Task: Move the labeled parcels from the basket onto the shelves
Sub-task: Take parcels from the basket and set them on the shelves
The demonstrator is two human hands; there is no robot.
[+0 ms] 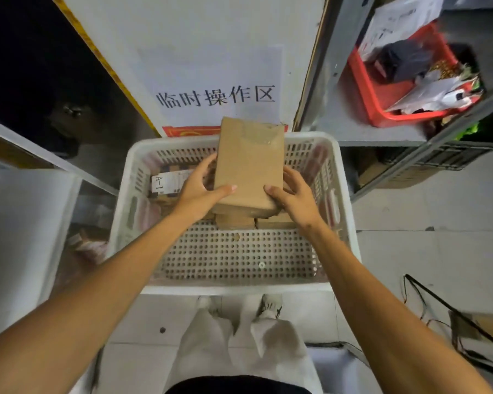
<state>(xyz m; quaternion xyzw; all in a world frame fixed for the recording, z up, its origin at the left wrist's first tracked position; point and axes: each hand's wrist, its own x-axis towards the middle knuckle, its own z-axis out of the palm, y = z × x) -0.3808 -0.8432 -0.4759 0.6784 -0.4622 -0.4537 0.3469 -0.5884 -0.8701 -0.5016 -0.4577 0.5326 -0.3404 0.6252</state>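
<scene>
A white perforated plastic basket (pixel 234 288) stands on the floor in front of me. Above its far half I hold a brown cardboard parcel (pixel 249 163), tilted up, with clear tape near its top. My left hand (pixel 199 189) grips the parcel's lower left edge and my right hand (pixel 293 194) grips its lower right edge, thumbs on the top face. Under it lie more cardboard parcels (pixel 236 221). One parcel with a white label reading A-1 (pixel 165 182) lies at the basket's far left. The held parcel's label is not visible.
Grey metal shelves (pixel 362 132) stand at the right, holding a red bin (pixel 387 106) of mixed items, with a dark crate (pixel 439 157) below. Another shelf (pixel 26 194) is at the left. A white sign board (pixel 211 66) leans behind the basket. Black cables (pixel 439 302) lie at the lower right.
</scene>
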